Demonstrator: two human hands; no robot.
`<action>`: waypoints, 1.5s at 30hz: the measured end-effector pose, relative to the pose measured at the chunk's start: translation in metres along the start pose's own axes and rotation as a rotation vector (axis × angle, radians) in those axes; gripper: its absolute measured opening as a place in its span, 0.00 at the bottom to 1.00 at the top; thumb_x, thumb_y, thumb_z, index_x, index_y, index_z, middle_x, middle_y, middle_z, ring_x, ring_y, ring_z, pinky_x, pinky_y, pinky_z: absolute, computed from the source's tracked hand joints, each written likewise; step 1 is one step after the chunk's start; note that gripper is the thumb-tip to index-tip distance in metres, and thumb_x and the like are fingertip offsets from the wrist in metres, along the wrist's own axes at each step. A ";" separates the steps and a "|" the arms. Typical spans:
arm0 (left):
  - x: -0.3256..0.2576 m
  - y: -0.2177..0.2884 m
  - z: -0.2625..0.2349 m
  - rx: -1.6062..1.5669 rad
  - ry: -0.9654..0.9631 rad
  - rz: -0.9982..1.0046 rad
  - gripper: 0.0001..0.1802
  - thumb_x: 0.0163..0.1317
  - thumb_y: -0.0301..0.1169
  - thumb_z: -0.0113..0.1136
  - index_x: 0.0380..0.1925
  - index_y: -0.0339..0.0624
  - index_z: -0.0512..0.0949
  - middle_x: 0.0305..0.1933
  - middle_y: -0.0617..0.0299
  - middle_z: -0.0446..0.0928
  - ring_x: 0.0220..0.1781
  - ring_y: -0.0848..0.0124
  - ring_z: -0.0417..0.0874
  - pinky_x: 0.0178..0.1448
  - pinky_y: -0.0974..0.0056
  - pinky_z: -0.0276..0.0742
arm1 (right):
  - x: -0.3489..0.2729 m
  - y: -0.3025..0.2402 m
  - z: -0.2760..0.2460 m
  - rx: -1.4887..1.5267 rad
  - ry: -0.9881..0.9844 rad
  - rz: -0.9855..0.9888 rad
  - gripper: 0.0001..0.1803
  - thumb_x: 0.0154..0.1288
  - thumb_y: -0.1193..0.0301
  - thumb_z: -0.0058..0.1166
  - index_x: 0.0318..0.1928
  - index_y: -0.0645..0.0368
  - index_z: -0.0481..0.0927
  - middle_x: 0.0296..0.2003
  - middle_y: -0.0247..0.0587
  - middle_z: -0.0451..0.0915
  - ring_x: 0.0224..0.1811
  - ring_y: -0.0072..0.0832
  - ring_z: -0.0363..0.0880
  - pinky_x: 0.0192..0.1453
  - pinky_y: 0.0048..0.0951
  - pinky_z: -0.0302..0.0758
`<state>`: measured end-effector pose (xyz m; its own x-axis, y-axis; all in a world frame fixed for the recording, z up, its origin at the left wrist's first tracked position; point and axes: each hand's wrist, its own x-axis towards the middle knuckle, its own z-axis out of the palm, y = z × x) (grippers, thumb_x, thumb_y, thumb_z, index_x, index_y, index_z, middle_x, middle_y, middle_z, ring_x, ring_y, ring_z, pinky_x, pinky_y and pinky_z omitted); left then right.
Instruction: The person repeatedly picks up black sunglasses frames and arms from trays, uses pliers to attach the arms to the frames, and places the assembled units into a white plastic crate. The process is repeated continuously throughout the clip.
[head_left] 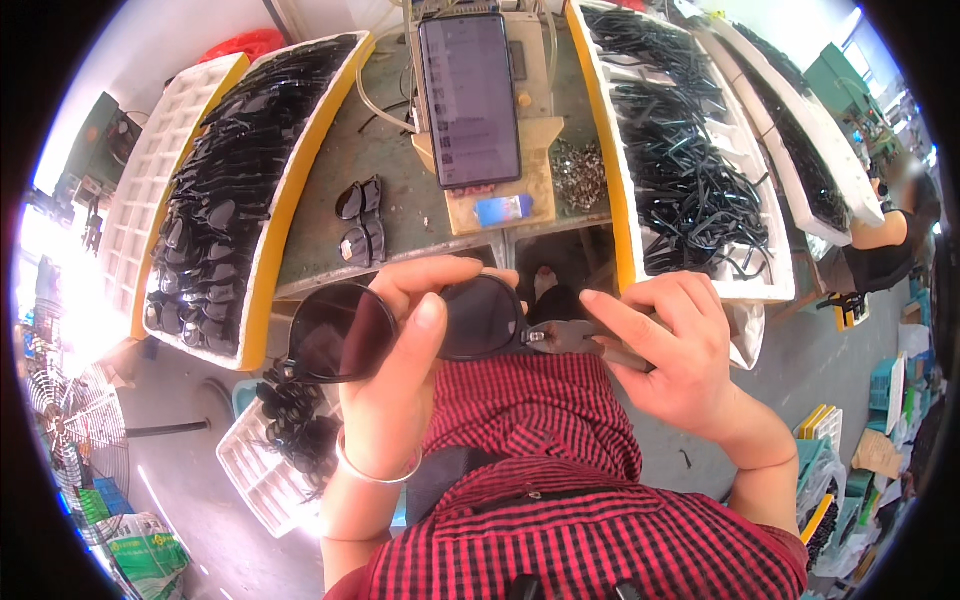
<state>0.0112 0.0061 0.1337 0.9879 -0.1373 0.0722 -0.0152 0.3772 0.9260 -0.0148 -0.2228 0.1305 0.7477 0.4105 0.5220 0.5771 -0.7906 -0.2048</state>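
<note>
A pair of black sunglasses (482, 318) with dark lenses and no temples visible is pinched between the thumb and fingers of my left hand (405, 325), near the bridge. My right hand (672, 345) is closed on a grey metal tool that looks like pliers (567, 337). The tip of that tool meets the hinge at the right end of the frame; the exact contact is too small to make out. On the bench beyond my left hand lies another pair of sunglasses (364, 222).
A phone (470, 100) leans on a machine at the bench's middle, above a blue block (502, 210). Small metal parts (580, 175) are heaped beside it. White trays hold black frames (230, 180) at left and loose black temples (675, 150) at right. Another person (885, 240) is at far right.
</note>
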 end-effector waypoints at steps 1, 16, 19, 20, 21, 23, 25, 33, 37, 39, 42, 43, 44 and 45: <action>0.000 0.000 0.000 -0.006 -0.009 -0.008 0.16 0.69 0.32 0.45 0.50 0.29 0.70 0.50 0.35 0.78 0.50 0.51 0.83 0.60 0.53 0.76 | 0.000 0.001 0.001 0.003 0.010 -0.010 0.31 0.35 0.77 0.69 0.49 0.55 0.83 0.34 0.35 0.77 0.35 0.36 0.74 0.39 0.35 0.70; 0.005 -0.013 -0.034 -0.162 -0.040 0.104 0.15 0.73 0.32 0.45 0.49 0.29 0.71 0.58 0.38 0.73 0.59 0.53 0.78 0.64 0.52 0.74 | 0.034 0.031 -0.003 1.312 -0.500 0.830 0.22 0.54 0.74 0.68 0.51 0.62 0.82 0.32 0.27 0.79 0.36 0.16 0.76 0.45 0.24 0.73; 0.005 -0.013 -0.052 -0.166 0.150 0.116 0.12 0.73 0.32 0.44 0.35 0.32 0.71 0.51 0.39 0.77 0.50 0.53 0.81 0.56 0.53 0.77 | 0.041 0.060 -0.004 0.677 -0.153 0.662 0.22 0.53 0.73 0.66 0.51 0.60 0.81 0.30 0.32 0.78 0.33 0.22 0.76 0.42 0.26 0.73; 0.007 -0.019 -0.068 -0.163 0.170 0.111 0.12 0.72 0.32 0.45 0.34 0.34 0.70 0.45 0.41 0.79 0.45 0.56 0.83 0.52 0.55 0.79 | 0.046 0.078 0.000 0.194 -0.075 0.515 0.22 0.52 0.72 0.65 0.51 0.61 0.80 0.30 0.36 0.78 0.32 0.26 0.77 0.38 0.29 0.74; 0.009 -0.023 -0.081 -0.120 0.238 0.055 0.12 0.72 0.34 0.46 0.33 0.36 0.70 0.39 0.47 0.78 0.38 0.62 0.80 0.45 0.59 0.78 | 0.053 0.096 0.009 -0.018 -0.122 0.461 0.22 0.53 0.71 0.64 0.51 0.58 0.81 0.31 0.38 0.78 0.34 0.32 0.78 0.41 0.33 0.74; 0.018 -0.042 -0.104 -0.103 0.349 -0.056 0.11 0.71 0.36 0.51 0.34 0.41 0.70 0.27 0.63 0.70 0.26 0.74 0.69 0.32 0.69 0.68 | 0.061 0.127 0.029 -0.344 -0.230 0.380 0.22 0.52 0.70 0.63 0.50 0.55 0.81 0.33 0.43 0.78 0.41 0.41 0.78 0.47 0.39 0.75; 0.034 -0.059 -0.112 -0.053 0.455 -0.131 0.06 0.68 0.31 0.56 0.40 0.43 0.72 0.28 0.67 0.68 0.26 0.78 0.66 0.30 0.72 0.63 | 0.069 0.142 0.048 -0.547 -0.372 0.361 0.21 0.51 0.68 0.62 0.49 0.55 0.82 0.35 0.44 0.78 0.46 0.43 0.76 0.52 0.40 0.73; 0.070 -0.063 -0.176 1.041 0.576 0.130 0.26 0.57 0.33 0.65 0.55 0.35 0.72 0.38 0.56 0.77 0.37 0.63 0.78 0.42 0.61 0.75 | 0.038 0.117 0.033 -0.125 -0.001 0.303 0.26 0.49 0.75 0.66 0.53 0.56 0.79 0.40 0.42 0.79 0.43 0.41 0.78 0.49 0.38 0.73; 0.119 -0.081 -0.185 1.520 0.632 0.162 0.24 0.54 0.38 0.67 0.47 0.35 0.76 0.43 0.50 0.78 0.48 0.53 0.80 0.50 0.52 0.76 | 0.017 0.064 0.030 0.188 0.014 0.414 0.26 0.51 0.76 0.66 0.54 0.62 0.77 0.42 0.42 0.78 0.42 0.33 0.76 0.51 0.31 0.72; 0.129 -0.086 -0.171 1.608 0.652 -0.058 0.21 0.54 0.41 0.67 0.43 0.37 0.77 0.44 0.50 0.78 0.50 0.53 0.79 0.54 0.52 0.75 | 0.001 0.050 0.033 0.300 -0.021 0.449 0.27 0.50 0.74 0.67 0.53 0.64 0.77 0.42 0.42 0.78 0.45 0.33 0.76 0.53 0.30 0.71; 0.135 -0.098 -0.164 1.633 0.772 -0.085 0.23 0.57 0.46 0.64 0.42 0.37 0.79 0.45 0.51 0.78 0.52 0.53 0.78 0.55 0.51 0.72 | -0.016 0.040 0.037 0.471 -0.032 0.538 0.27 0.51 0.76 0.66 0.54 0.64 0.76 0.44 0.40 0.78 0.48 0.30 0.76 0.55 0.30 0.71; 0.132 -0.100 -0.163 1.605 0.784 -0.093 0.24 0.58 0.49 0.63 0.41 0.37 0.79 0.47 0.52 0.77 0.54 0.53 0.76 0.55 0.50 0.71 | -0.020 0.038 0.040 0.513 -0.033 0.572 0.28 0.51 0.76 0.66 0.55 0.64 0.76 0.45 0.39 0.78 0.48 0.30 0.76 0.56 0.30 0.71; 0.130 -0.099 -0.157 1.589 0.779 -0.126 0.25 0.59 0.51 0.62 0.41 0.37 0.79 0.48 0.52 0.77 0.54 0.53 0.75 0.55 0.49 0.71 | -0.024 0.036 0.042 0.556 -0.035 0.605 0.28 0.52 0.77 0.65 0.56 0.64 0.75 0.45 0.39 0.78 0.49 0.29 0.76 0.56 0.30 0.71; 0.126 -0.096 -0.151 1.568 0.774 -0.118 0.27 0.59 0.52 0.62 0.44 0.37 0.78 0.49 0.51 0.77 0.54 0.53 0.75 0.55 0.48 0.70 | -0.032 0.038 0.046 0.634 -0.003 0.658 0.29 0.54 0.80 0.63 0.59 0.63 0.73 0.47 0.38 0.78 0.51 0.28 0.76 0.59 0.30 0.71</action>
<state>0.1607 0.0903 -0.0023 0.8272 0.5088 0.2385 0.3950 -0.8283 0.3973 -0.0012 -0.2454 0.0679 0.9901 -0.0325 0.1366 0.1057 -0.4679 -0.8774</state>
